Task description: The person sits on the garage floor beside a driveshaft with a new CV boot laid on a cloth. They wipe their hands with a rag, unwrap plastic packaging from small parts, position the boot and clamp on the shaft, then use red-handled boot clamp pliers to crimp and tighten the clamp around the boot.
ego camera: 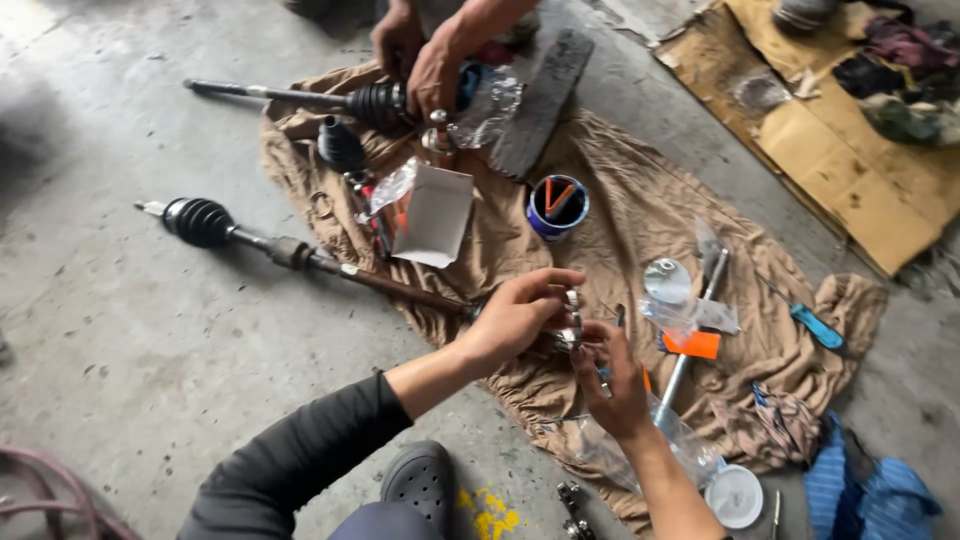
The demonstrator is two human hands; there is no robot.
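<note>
On the brown cloth's near edge, the left hand closes around a metal joint piece at the drive shaft's end; it looks heavy, stiff, greasy. The right hand pinches it from below.

A small metal ring-shaped joint part, silvery and greasy, sits at the near end of a long drive shaft, near the middle of the scene. The left hand curls over it from the left, fingers bent around its top. The right hand comes up from the near side, fingertips touching its lower edge. The shaft is dark and rusty and lies flat, running away to the far left, half on a tan cloth, half on concrete. A black ribbed rubber boot sits close to its far-left end.
</note>
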